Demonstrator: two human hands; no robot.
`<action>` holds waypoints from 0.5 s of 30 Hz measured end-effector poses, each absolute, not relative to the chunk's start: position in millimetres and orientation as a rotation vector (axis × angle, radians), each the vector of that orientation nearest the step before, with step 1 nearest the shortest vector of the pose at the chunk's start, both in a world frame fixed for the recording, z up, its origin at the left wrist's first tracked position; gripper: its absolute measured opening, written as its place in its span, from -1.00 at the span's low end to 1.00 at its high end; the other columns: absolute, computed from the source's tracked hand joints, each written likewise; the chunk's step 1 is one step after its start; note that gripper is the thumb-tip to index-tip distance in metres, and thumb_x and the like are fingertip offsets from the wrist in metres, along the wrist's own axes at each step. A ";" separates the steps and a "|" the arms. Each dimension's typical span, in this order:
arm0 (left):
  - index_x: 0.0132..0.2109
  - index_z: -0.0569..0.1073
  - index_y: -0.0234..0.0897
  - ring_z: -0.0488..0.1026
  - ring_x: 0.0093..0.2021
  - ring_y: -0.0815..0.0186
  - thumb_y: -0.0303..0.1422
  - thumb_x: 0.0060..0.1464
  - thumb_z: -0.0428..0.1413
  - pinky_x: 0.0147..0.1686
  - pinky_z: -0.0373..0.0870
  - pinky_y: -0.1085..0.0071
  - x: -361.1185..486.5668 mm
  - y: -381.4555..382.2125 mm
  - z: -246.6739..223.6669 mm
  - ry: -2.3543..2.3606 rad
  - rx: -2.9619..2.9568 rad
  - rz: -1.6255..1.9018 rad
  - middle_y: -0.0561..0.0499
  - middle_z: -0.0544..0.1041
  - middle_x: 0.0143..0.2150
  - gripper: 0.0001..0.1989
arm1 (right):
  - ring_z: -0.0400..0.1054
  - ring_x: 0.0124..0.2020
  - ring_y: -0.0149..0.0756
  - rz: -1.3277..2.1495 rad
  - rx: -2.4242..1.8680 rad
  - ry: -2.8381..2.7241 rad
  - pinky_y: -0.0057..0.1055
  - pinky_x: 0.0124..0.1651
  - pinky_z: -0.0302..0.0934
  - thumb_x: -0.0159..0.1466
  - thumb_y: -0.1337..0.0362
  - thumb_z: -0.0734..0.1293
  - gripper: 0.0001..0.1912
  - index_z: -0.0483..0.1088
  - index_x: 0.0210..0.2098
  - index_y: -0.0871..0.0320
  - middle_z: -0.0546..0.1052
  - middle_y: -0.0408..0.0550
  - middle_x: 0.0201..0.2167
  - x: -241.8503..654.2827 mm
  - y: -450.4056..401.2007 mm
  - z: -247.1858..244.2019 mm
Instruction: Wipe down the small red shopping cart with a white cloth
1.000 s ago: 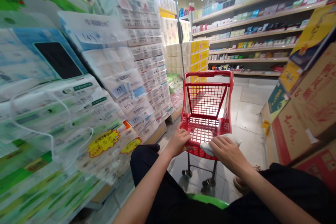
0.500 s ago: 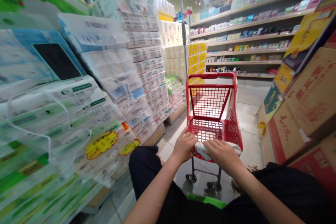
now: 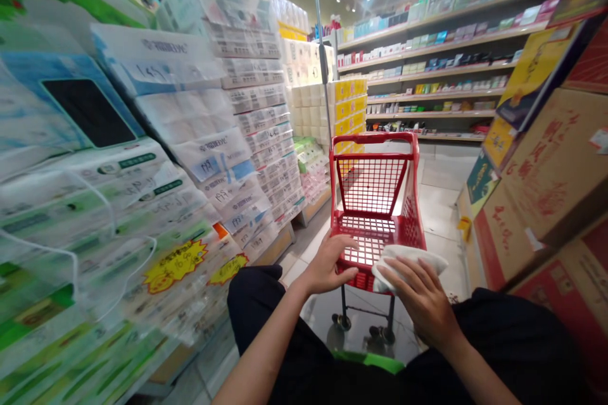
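A red plastic shopping cart [image 3: 373, 186] with a grid basket stands in front of me, between my knees. My left hand [image 3: 331, 264] is at the near left edge of the basket, its thumb and fingers apart and nothing between them. On the right, my right hand [image 3: 420, 291] holds a folded white cloth [image 3: 403, 262] against the near right part of the cart, fingers bent over it. The cart's handle area under the cloth is hidden.
Stacked tissue packs [image 3: 190, 114] fill the left, with a phone [image 3: 90, 112] and white cable on them. Cardboard boxes [image 3: 555, 171] are piled on the right. Product shelves [image 3: 427, 69] line the back, and a metal pole [image 3: 323, 57] rises beyond the cart.
My left hand has opened and come off the near edge of the cart. My right hand has moved right with the cloth, which is now more spread out. The view has shifted slightly.
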State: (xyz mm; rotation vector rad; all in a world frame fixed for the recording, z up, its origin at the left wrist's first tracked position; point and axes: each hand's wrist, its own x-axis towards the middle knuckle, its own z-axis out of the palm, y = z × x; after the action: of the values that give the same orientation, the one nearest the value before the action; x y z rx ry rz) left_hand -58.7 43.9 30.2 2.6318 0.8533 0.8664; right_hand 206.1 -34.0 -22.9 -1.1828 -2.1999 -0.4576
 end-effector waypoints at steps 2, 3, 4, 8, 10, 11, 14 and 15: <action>0.13 0.34 -0.22 0.30 0.24 0.18 -0.25 0.27 0.03 0.39 -0.04 0.05 -56.7 41.5 40.5 0.833 2.563 0.935 -0.09 0.45 0.14 -0.68 | 0.12 0.34 -0.17 -0.428 -1.090 -2.313 -0.04 0.36 -0.02 0.34 0.46 0.15 -0.41 0.21 0.31 -0.08 0.30 -0.08 0.31 191.1 -32.9 -12.6; 0.10 0.36 -0.22 0.31 0.23 0.19 -0.27 0.31 -0.02 0.39 -0.03 0.05 -53.7 40.0 45.1 0.835 2.537 0.971 -0.09 0.47 0.12 -0.72 | 0.12 0.34 -0.18 -0.401 -1.033 -2.374 -0.06 0.35 0.01 0.33 0.48 0.15 -0.42 0.25 0.28 -0.07 0.28 -0.08 0.33 185.1 -31.9 -6.8; 0.06 0.38 -0.22 0.33 0.22 0.20 -0.28 0.34 -0.06 0.38 0.00 0.06 -49.6 38.0 49.2 0.830 2.515 0.999 -0.08 0.48 0.10 -0.75 | 0.12 0.34 -0.19 -0.368 -0.973 -2.427 -0.08 0.35 0.02 0.31 0.49 0.16 -0.44 0.29 0.24 -0.06 0.26 -0.09 0.34 180.6 -30.9 -1.2; 0.03 0.40 -0.22 0.38 0.16 0.27 -0.32 0.39 -0.16 0.22 0.29 0.27 -30.4 24.4 56.0 0.753 2.492 0.962 -0.08 0.47 0.09 -0.72 | 0.12 0.34 -0.15 -0.154 -0.774 -2.550 -0.07 0.36 0.03 0.23 0.45 0.17 -0.50 0.34 0.15 0.06 0.32 -0.02 0.29 180.0 -30.7 12.5; 0.12 0.35 -0.21 0.39 0.15 0.29 -0.33 0.39 -0.17 0.14 0.36 0.35 -22.4 16.2 50.7 0.782 2.549 0.875 -0.07 0.45 0.12 -0.71 | 0.14 0.31 -0.10 -0.032 -0.751 -2.481 -0.07 0.32 0.12 0.23 0.38 0.16 -0.57 0.35 0.08 0.13 0.38 0.06 0.23 189.5 -31.2 13.1; 0.18 0.30 -0.20 0.39 0.14 0.29 -0.33 0.39 -0.15 0.12 0.38 0.36 -18.7 12.6 45.8 0.814 2.600 0.828 -0.06 0.44 0.13 -0.69 | 0.18 0.29 -0.08 0.005 -0.781 -2.384 -0.07 0.27 0.17 0.25 0.36 0.14 -0.61 0.36 0.03 0.13 0.41 0.08 0.17 195.3 -30.5 12.5; 0.29 0.18 -0.18 0.44 0.08 0.20 -0.25 0.35 -0.04 0.05 0.41 0.28 -6.2 4.7 26.2 0.900 2.824 0.707 -0.07 0.46 0.12 -0.58 | 0.27 0.20 -0.10 0.045 -1.013 -2.043 -0.06 0.22 0.22 0.32 0.33 0.07 -0.64 0.35 0.01 0.11 0.48 0.06 0.05 211.6 -21.5 10.4; 0.30 0.18 -0.17 0.46 0.02 0.18 -0.22 0.33 0.01 0.00 0.42 0.25 -1.2 3.2 19.5 0.935 2.899 0.679 -0.07 0.48 0.09 -0.54 | 0.28 0.19 -0.12 0.051 -1.076 -2.006 -0.05 0.25 0.19 0.34 0.32 0.06 -0.63 0.34 0.05 0.10 0.48 0.04 0.06 215.6 -16.3 9.9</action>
State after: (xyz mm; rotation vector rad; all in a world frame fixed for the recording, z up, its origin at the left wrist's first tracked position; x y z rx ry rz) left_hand -1.2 3.2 19.5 2.8994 0.9353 0.6789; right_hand 215.6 -16.3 9.9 -1.0757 -2.0063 0.0511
